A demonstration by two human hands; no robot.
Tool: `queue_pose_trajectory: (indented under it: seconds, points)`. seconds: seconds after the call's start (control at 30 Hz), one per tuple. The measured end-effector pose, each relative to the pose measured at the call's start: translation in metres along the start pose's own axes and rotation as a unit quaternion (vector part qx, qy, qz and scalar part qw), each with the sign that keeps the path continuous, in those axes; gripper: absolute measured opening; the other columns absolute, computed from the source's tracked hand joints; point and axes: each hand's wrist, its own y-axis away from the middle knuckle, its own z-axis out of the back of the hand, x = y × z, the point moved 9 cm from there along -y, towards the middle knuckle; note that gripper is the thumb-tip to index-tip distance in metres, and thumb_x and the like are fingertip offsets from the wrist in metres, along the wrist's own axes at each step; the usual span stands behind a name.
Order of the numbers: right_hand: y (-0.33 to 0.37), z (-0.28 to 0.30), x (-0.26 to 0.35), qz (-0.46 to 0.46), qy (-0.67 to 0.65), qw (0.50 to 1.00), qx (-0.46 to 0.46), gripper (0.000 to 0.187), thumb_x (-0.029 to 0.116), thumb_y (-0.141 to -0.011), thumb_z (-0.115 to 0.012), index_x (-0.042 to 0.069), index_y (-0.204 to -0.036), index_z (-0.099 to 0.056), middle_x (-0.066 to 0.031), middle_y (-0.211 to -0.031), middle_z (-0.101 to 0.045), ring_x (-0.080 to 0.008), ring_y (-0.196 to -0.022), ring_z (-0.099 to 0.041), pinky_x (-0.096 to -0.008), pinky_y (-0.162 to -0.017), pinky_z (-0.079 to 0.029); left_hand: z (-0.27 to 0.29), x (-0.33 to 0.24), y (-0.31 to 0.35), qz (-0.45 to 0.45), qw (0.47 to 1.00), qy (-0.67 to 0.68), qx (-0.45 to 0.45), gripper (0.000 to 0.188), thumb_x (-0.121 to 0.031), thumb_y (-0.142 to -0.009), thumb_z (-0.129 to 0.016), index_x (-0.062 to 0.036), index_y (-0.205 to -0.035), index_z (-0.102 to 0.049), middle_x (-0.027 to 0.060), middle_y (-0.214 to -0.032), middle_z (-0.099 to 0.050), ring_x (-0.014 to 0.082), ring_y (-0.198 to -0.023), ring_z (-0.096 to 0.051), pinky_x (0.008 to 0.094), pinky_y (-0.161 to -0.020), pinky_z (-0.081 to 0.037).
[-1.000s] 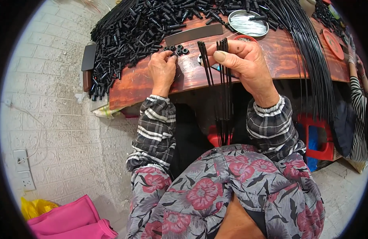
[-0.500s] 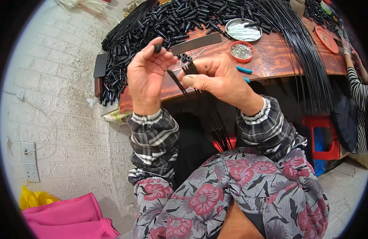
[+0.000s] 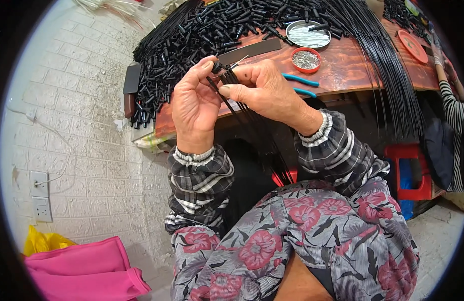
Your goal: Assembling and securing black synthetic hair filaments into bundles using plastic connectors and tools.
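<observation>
Both hands meet above the near edge of the table. My left hand (image 3: 196, 108) pinches a small black piece (image 3: 216, 65) between thumb and fingertips, right at the upper ends of several thin black cables (image 3: 262, 131). Those cables are gripped by my right hand (image 3: 274, 95), its thumb pressed across them. Their lengths hang down toward my lap. One cable stands apart from the bundle, beside my left palm. Exactly how the small piece meets the cable ends is hidden by the fingers.
Short black tubes (image 3: 202, 42) are heaped on the wooden table (image 3: 345, 70). Blue-handled pliers (image 3: 301, 80), a red dish (image 3: 306, 71) of small metal bits and a round tray (image 3: 287, 37) of white sticks lie beyond. Long black cables (image 3: 395, 93) drape over the edge. A striped sleeve (image 3: 452, 103) shows far right.
My left thumb and fingers have closed in, bringing the small black piece to the cable ends. The hands are closer together, and more of the pliers shows.
</observation>
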Motion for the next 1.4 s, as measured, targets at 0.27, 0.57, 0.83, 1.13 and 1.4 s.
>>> queue_pose_trajectory:
  seconds: [0.27,0.57,0.83,1.13,1.4]
  points:
    - [-0.003,0.007,0.005,0.026,0.038,0.999,-0.009,0.015,0.008,-0.075,-0.062,0.001,-0.064,-0.055,0.0077,-0.055,-0.043,-0.0002,-0.051,-0.036,-0.0183,-0.043,-0.028,-0.003,-0.008,0.014,-0.062,0.996,-0.057,0.037,0.020,-0.007,-0.082,-0.054,0.0031,-0.099,-0.056,0.0058,-0.087,-0.059,0.0121,-0.075,-0.054,0.0256,-0.071,-0.043]
    - [-0.011,0.014,-0.003,0.030,0.018,0.999,-0.023,0.025,0.011,-0.062,-0.067,0.000,-0.052,-0.048,0.0020,-0.046,-0.041,-0.0027,-0.047,-0.037,-0.0225,-0.039,-0.029,-0.009,-0.003,0.012,-0.043,0.991,-0.068,0.104,0.021,-0.008,-0.083,-0.053,0.0039,-0.101,-0.055,0.0067,-0.088,-0.058,0.0125,-0.078,-0.055,0.0264,-0.072,-0.044]
    - [-0.009,0.010,0.002,0.085,0.078,0.993,0.014,0.024,0.011,-0.075,-0.064,0.004,-0.059,-0.047,0.0058,-0.053,-0.042,0.0001,-0.049,-0.039,-0.0171,-0.039,-0.029,-0.008,-0.002,0.013,-0.042,0.984,-0.107,0.137,0.028,-0.004,-0.085,-0.049,0.0058,-0.111,-0.047,0.0116,-0.091,-0.058,0.0157,-0.084,-0.055,0.0276,-0.078,-0.044]
    - [-0.012,0.009,0.012,0.088,0.104,0.991,0.009,0.026,0.014,-0.071,-0.060,-0.003,-0.056,-0.048,-0.0053,-0.045,-0.040,-0.0074,-0.044,-0.037,-0.0280,-0.041,-0.030,-0.012,0.000,0.010,-0.019,0.983,-0.066,0.171,0.028,-0.005,-0.083,-0.052,0.0063,-0.109,-0.049,0.0107,-0.096,-0.057,0.0160,-0.087,-0.054,0.0300,-0.082,-0.043]
    - [-0.007,0.000,-0.006,-0.075,-0.006,0.993,0.091,0.026,0.021,-0.079,-0.061,0.004,-0.062,-0.051,0.0017,-0.052,-0.048,-0.0033,-0.043,-0.046,-0.0166,-0.037,-0.037,-0.017,-0.003,0.016,-0.044,0.970,-0.051,0.233,0.028,-0.006,-0.083,-0.053,0.0068,-0.108,-0.049,0.0126,-0.099,-0.056,0.0171,-0.091,-0.053,0.0306,-0.086,-0.040]
